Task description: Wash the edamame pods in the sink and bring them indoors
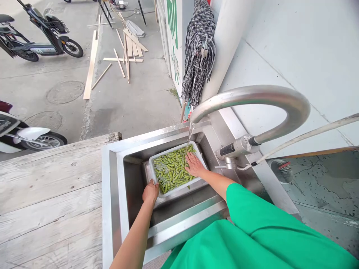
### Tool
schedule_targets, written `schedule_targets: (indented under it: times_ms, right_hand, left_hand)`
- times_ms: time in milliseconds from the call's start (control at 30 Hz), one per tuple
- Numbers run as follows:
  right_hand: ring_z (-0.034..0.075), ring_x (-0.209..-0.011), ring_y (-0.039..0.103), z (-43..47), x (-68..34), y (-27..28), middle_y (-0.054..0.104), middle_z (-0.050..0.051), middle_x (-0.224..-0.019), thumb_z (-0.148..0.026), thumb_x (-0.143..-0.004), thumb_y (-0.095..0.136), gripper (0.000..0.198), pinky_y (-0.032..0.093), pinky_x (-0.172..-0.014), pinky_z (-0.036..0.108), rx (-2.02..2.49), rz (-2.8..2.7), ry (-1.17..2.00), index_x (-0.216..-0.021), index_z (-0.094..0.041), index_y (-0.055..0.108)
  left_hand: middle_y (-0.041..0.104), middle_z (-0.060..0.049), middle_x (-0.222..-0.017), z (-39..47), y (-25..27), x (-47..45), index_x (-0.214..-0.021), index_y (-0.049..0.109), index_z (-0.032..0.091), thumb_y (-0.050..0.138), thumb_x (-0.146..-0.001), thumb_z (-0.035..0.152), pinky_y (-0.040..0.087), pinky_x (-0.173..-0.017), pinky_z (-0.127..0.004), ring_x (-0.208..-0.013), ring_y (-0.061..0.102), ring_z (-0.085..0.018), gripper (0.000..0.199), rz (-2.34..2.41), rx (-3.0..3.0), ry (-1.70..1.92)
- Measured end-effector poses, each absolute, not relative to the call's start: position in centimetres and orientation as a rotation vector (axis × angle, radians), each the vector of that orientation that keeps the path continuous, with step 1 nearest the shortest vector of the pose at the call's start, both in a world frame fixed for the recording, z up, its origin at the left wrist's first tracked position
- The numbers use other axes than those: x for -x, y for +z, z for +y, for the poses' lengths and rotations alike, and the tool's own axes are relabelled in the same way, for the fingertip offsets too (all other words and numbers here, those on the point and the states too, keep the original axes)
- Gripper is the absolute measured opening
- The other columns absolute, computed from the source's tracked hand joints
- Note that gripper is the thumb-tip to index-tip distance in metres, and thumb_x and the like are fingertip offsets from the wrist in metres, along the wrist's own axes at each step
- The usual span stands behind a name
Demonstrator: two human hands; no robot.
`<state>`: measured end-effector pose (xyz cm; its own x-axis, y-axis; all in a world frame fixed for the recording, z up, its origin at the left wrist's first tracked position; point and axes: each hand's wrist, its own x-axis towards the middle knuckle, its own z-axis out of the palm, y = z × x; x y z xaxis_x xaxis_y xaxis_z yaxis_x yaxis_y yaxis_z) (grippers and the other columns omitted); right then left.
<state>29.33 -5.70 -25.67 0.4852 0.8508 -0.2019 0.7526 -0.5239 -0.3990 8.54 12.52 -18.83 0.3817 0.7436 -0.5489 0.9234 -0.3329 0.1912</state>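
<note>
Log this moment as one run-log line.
left hand: grips rim of white rectangular plastic tray | right hand: flat on green pods | curved steel faucet: running | steel sink: holds tray

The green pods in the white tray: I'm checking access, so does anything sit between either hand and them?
Nothing visible does. The right hand lies flat on the green pods, and the left hand grips the white tray at its near corner.

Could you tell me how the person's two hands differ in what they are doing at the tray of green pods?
The left hand grips the white tray at its near corner; the right hand lies flat, fingers spread, on the green pods inside. The right is nearer the faucet stream. Both are bare and over the sink.
</note>
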Motion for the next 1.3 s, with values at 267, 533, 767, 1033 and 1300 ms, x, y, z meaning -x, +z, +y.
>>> schedule_targets:
  times_ms: [267, 533, 767, 1033, 1300]
  right_hand:
    - [0.030, -0.127, 0.038, -6.1, -30.1, -23.5, 0.039, 0.020, -0.138, -0.024, -0.086, 0.037, 0.052, 0.031, -0.102, 0.043, 2.690, -0.558, 0.447, -0.136, -0.009, 0.037]
    - [0.029, -0.094, 0.062, -7.8, -31.2, -25.1, 0.063, 0.021, -0.100, -0.020, -0.086, 0.039, 0.028, 0.046, -0.077, 0.037, 2.737, -0.280, 0.701, -0.105, -0.011, 0.057]
    - [0.025, -0.094, 0.063, -8.1, -31.2, -24.7, 0.065, 0.015, -0.103, -0.033, -0.089, 0.041, 0.031, 0.046, -0.073, 0.030, 2.727, -0.131, 0.828, -0.108, -0.013, 0.053]
    - [0.023, -0.092, 0.063, -8.2, -31.7, -25.0, 0.067, 0.012, -0.100, -0.040, -0.087, 0.042, 0.031, 0.044, -0.071, 0.027, 2.701, -0.101, 0.891, -0.098, -0.017, 0.058]
    - [0.021, -0.089, 0.063, -8.3, -31.7, -24.8, 0.067, 0.011, -0.096, -0.037, -0.087, 0.043, 0.029, 0.042, -0.069, 0.025, 2.720, -0.140, 0.897, -0.097, -0.016, 0.060]
  left_hand:
    - [0.018, -0.015, -0.152, 10.7, -19.4, -14.5, -0.142, 0.028, 0.013, 0.035, -0.089, 0.039, 0.011, -0.111, -0.045, -0.139, 0.009, -0.028, 0.059, 0.941, -2.706, -0.027]
    - [0.020, -0.006, -0.152, 8.0, -23.2, -18.3, -0.143, 0.027, 0.029, 0.032, -0.089, 0.047, -0.006, -0.108, -0.056, -0.140, 0.003, -0.030, 0.057, 0.917, -2.705, -0.161]
    - [0.016, -0.004, -0.153, 8.8, -22.6, -17.0, -0.142, 0.028, 0.031, 0.033, -0.089, 0.046, -0.002, -0.109, -0.055, -0.140, 0.004, -0.028, 0.055, 0.932, -2.733, -0.090]
    - [0.011, -0.007, -0.154, 9.9, -23.9, -15.1, -0.141, 0.033, 0.025, 0.041, -0.086, 0.047, 0.008, -0.111, -0.052, -0.140, 0.007, -0.030, 0.059, 1.008, -2.709, 0.121]
    - [0.014, -0.006, -0.153, 9.7, -25.1, -15.2, -0.140, 0.035, 0.027, 0.043, -0.085, 0.047, 0.008, -0.110, -0.055, -0.139, 0.010, -0.032, 0.059, 1.032, -2.652, 0.125]
